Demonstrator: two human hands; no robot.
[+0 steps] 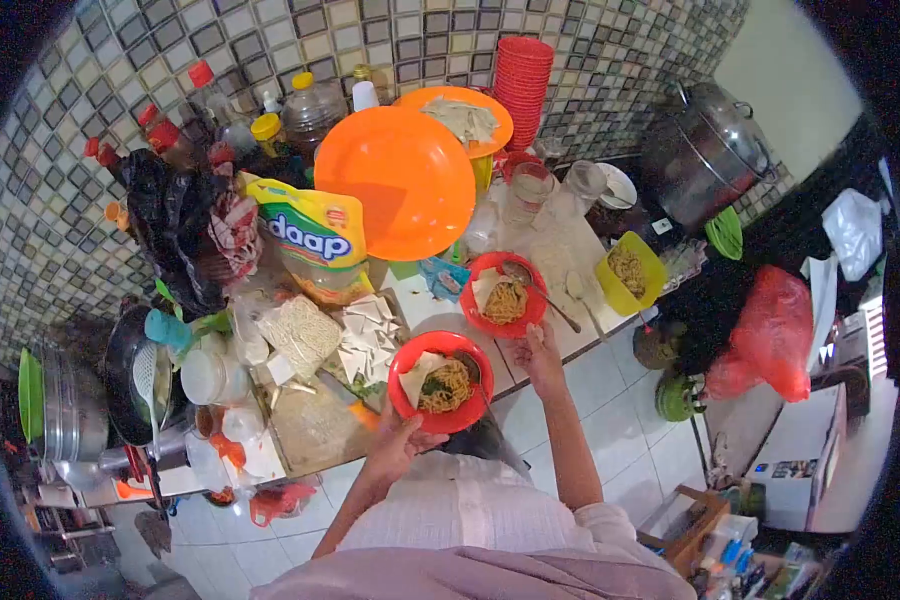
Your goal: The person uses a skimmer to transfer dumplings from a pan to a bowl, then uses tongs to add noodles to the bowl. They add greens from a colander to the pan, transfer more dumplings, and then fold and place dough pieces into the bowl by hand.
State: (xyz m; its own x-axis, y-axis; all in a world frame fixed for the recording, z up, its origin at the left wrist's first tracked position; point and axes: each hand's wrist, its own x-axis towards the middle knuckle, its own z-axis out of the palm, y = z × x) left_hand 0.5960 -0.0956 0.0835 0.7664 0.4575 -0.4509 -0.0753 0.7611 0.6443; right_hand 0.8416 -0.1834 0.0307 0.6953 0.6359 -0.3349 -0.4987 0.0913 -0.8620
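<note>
My left hand (398,442) holds a red bowl (440,381) of noodles from below, at the counter's front edge. A spoon rests in that bowl. My right hand (538,348) touches the near rim of a second red bowl (506,294) with noodles, which sits on the counter. A spoon (542,292) lies across that second bowl, its handle pointing right.
Large orange lids (395,180) lean at the back, by a stack of red bowls (522,78) and sauce bottles (210,110). A yellow tub (630,272) of noodles, a steel pot (705,150), a noodle packet (315,238), a dry noodle block (298,335) and a wok (130,375) crowd the counter.
</note>
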